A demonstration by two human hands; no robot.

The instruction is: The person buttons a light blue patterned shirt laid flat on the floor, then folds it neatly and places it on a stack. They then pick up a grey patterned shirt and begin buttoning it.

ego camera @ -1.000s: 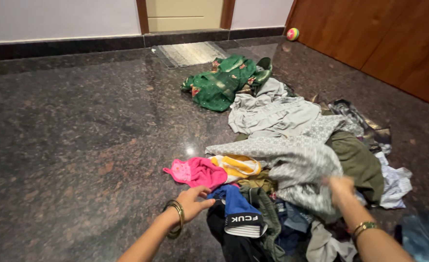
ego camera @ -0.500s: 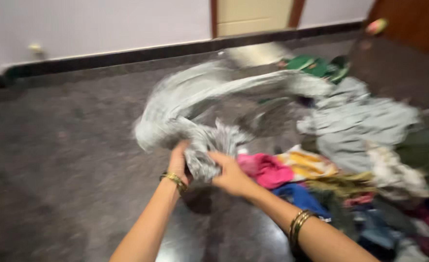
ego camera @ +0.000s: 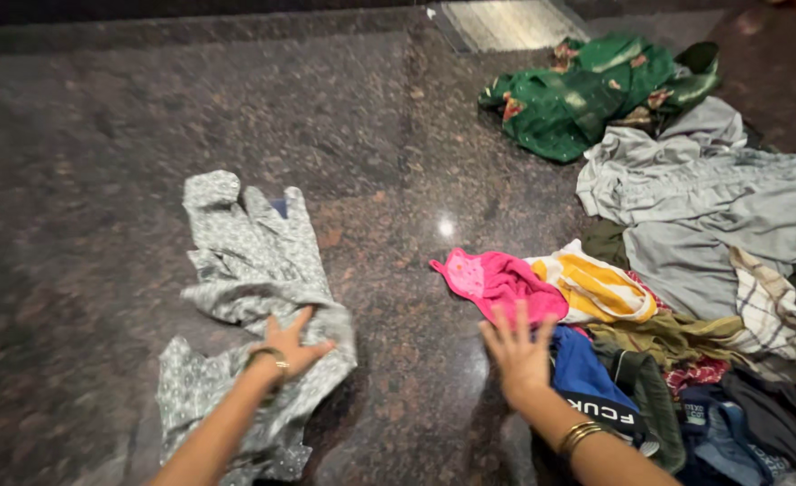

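The left hand (ego camera: 292, 346) lies flat, fingers spread, on the grey patterned garment (ego camera: 249, 297), which is stretched out on the dark stone floor (ego camera: 101, 180), apart from everything else. It is still rumpled and bunched near the wrist, so by the look of it only this one piece has been separated. The right hand (ego camera: 517, 351) is open too, fingers splayed, gripping nothing, hovering at the near edge of the pile just below the pink cloth (ego camera: 502, 283) and beside the blue piece (ego camera: 587, 378). The rest looks unsorted: the yellow striped cloth (ego camera: 601, 288), then the grey garments (ego camera: 713, 207), and farthest off the green fabric (ego camera: 596, 90) remain in a loose heap.
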